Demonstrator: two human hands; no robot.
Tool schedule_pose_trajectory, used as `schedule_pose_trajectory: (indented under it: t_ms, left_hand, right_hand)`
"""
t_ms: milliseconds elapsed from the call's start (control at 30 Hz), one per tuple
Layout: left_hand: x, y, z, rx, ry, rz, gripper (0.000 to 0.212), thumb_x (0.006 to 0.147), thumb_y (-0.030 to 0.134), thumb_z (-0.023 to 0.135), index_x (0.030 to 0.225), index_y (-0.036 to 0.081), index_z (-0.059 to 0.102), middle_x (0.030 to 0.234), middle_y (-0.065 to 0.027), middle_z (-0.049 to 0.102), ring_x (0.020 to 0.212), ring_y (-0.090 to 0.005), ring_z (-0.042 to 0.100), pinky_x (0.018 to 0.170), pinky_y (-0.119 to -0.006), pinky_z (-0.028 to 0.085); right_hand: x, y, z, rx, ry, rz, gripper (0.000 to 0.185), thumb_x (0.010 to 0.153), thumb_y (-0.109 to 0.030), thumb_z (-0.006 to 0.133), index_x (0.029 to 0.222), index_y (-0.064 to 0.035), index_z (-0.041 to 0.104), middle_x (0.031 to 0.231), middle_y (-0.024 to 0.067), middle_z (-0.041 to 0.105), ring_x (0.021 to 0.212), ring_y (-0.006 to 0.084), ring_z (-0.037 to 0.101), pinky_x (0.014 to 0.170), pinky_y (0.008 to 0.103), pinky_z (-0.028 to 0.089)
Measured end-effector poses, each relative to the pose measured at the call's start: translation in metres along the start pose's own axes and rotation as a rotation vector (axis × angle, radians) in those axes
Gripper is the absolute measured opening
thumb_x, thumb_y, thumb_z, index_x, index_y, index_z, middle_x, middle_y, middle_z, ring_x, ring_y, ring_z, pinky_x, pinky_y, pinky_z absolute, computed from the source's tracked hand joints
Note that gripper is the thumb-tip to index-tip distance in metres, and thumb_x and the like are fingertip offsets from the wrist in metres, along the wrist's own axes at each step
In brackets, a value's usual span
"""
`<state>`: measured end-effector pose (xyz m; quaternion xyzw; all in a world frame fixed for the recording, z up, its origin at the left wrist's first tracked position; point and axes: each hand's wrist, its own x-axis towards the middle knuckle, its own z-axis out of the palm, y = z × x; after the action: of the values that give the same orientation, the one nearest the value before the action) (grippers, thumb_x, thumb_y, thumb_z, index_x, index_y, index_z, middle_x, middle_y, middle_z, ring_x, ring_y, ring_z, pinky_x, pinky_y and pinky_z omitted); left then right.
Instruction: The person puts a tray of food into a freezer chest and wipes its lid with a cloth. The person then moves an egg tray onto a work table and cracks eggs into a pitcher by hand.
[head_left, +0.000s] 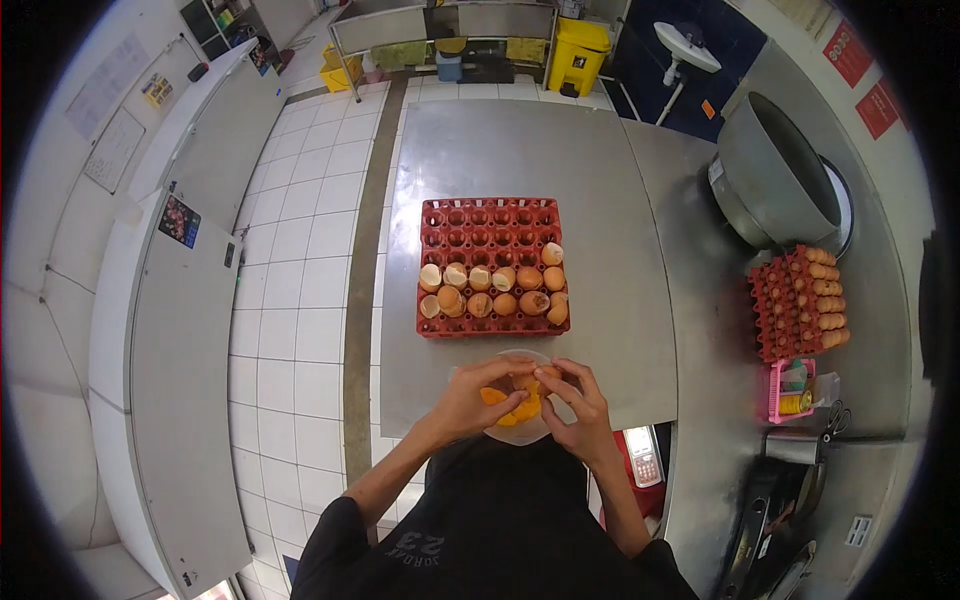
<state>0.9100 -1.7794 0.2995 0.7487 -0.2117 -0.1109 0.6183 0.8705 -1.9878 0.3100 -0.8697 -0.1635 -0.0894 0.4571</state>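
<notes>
In front of my body, a translucent plastic bowl (517, 433) holds several yellow egg yolks (517, 409). Over it, my right hand (581, 409) grips a brown eggshell (551, 372) between thumb and fingers. The fingertips of my left hand (472, 394) meet the same shell from the other side, with the thumb above the yolks. Fingers partly hide the shell, so how far it is parted is hard to see. Just beyond the bowl lies a red egg tray (491, 217). Broken shells (455, 276) fill part of its nearer rows, along with some whole-looking brown eggs (553, 279).
The steel table (517, 150) carries the tray and bowl. On the right-hand counter are a large metal bowl (772, 172), stacked red trays of eggs (795, 304), a pink basket (776, 390) and scissors (836, 420). White chest freezers (187, 390) line the left.
</notes>
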Motion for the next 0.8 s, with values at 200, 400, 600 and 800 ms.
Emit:
schedule_pose_trajectory:
  t_ms: [200, 400, 600, 800]
  left_hand:
    - [0.01, -0.004, 0.001, -0.113, -0.052, -0.113, 0.048, 0.088, 0.015, 0.077, 0.133, 0.009, 0.061, 0.128, -0.0091, 0.059, 0.096, -0.0164, 0.066, 0.084, -0.028, 0.056]
    - [0.062, -0.016, -0.014, -0.139, 0.022, -0.035, 0.042, 0.089, 0.016, 0.077, 0.127, 0.005, 0.061, 0.118, -0.0065, 0.063, 0.092, -0.012, 0.064, 0.081, -0.029, 0.054]
    - [0.159, -0.067, -0.042, 0.443, 0.197, 0.026, 0.056, 0.086, 0.04, 0.073, 0.129, 0.006, 0.062, 0.122, -0.0154, 0.066, 0.109, -0.0343, 0.064, 0.095, -0.043, 0.051]
    - [0.165, -0.094, -0.086, 0.688, 0.519, -0.005, 0.049, 0.09, 0.038, 0.068, 0.124, 0.003, 0.066, 0.126, -0.0174, 0.065, 0.12, -0.0358, 0.057, 0.104, -0.046, 0.044]
  right_hand:
    - [0.004, 0.017, 0.015, 0.588, 0.029, 0.287, 0.049, 0.085, 0.003, 0.073, 0.13, -0.0045, 0.057, 0.125, 0.0129, 0.06, 0.111, 0.0217, 0.065, 0.097, 0.0362, 0.053]
    - [0.045, 0.029, 0.011, 0.533, 0.085, 0.235, 0.037, 0.09, -0.004, 0.072, 0.124, -0.0036, 0.058, 0.12, 0.0087, 0.064, 0.1, 0.0179, 0.065, 0.092, 0.033, 0.052]
    - [0.089, 0.103, 0.02, 0.442, 0.33, 0.297, 0.023, 0.097, -0.009, 0.064, 0.119, -0.0027, 0.061, 0.112, 0.0083, 0.067, 0.092, 0.0141, 0.063, 0.082, 0.0301, 0.052]
    - [0.111, 0.183, 0.037, 0.154, 0.288, 0.539, 0.034, 0.103, -0.025, 0.056, 0.126, -0.0006, 0.061, 0.116, 0.0112, 0.067, 0.101, 0.0192, 0.065, 0.089, 0.0342, 0.052]
